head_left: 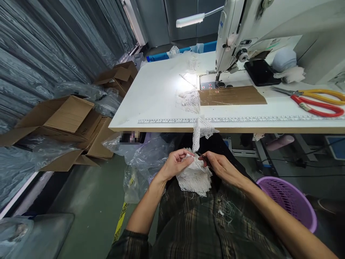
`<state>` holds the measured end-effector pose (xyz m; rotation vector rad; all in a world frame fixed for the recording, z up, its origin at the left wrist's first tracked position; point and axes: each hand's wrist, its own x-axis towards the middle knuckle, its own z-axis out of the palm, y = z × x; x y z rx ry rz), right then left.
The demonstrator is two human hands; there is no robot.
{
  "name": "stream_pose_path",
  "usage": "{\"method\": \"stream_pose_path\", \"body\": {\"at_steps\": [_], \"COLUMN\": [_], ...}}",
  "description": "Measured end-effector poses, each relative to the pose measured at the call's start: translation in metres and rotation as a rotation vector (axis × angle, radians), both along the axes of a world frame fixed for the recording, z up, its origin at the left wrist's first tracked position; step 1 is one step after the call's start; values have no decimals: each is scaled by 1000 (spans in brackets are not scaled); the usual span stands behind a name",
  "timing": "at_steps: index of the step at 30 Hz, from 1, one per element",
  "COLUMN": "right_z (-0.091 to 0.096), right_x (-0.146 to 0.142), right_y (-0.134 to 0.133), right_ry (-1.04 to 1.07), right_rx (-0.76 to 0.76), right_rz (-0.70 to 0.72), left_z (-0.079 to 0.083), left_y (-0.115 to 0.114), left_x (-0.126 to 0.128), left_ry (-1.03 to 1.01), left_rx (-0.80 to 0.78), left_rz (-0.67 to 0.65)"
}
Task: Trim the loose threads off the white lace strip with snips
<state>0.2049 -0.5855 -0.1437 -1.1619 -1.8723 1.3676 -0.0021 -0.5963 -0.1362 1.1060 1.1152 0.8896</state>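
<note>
White lace fabric point(194, 178) lies bunched over my lap, and a strip of it point(196, 135) runs up onto the table edge. My left hand point(176, 163) pinches the upper edge of the lace between thumb and fingers. Close beside it on the right, my right hand point(219, 164) is closed around a small dark pointed tool point(199, 154), its tip at the lace just below the strip. Most of this tool is hidden in the fingers, so whether it is snips or tweezers I cannot tell. More lace point(188, 100) rests on the tabletop.
A sewing machine point(231, 36) stands on the white table point(156, 93). Red-and-yellow-handled scissors point(309, 99), a black phone-like slab point(261, 72) and brown card point(234, 96) lie there. Cardboard boxes point(67, 122) stand left; a purple basket point(288, 198) sits lower right. Loose thread point(228, 211) clings to my clothing.
</note>
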Motion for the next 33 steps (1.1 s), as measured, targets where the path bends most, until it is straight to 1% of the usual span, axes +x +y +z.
{"method": "stream_pose_path", "body": {"at_steps": [3, 7, 10, 14, 19, 22, 25, 29, 31, 33], "right_z": [-2, -1, 0, -1, -2, -3, -6, -10, -12, -13], "right_x": [-8, -19, -24, -24, -23, -25, -24, -16, -10, -3], "right_y": [5, 12, 15, 12, 8, 8, 7, -4, -9, -11], "right_ry": [-55, -70, -90, -136, -136, -159, -97, 36, 54, 19], "right_rx": [11, 76, 136, 170, 220, 243, 178, -7, -59, -61], "right_rz": [16, 65, 49, -18, 40, 18, 0, 115, 165, 163], "left_z": [0, 1, 2, 4, 5, 5, 5, 6, 5, -1], "left_y": [-1, -1, -1, -2, -1, -1, -1, -2, -3, -4], "left_x": [-2, -2, -2, -2, -1, 0, 1, 3, 3, 4], "left_ry": [61, 86, 115, 110, 85, 76, 66, 72, 141, 285], "left_rx": [39, 94, 114, 98, 65, 55, 51, 52, 83, 184], "left_rz": [-7, -35, -4, 45, 25, 21, 29, 0, -21, -16]}}
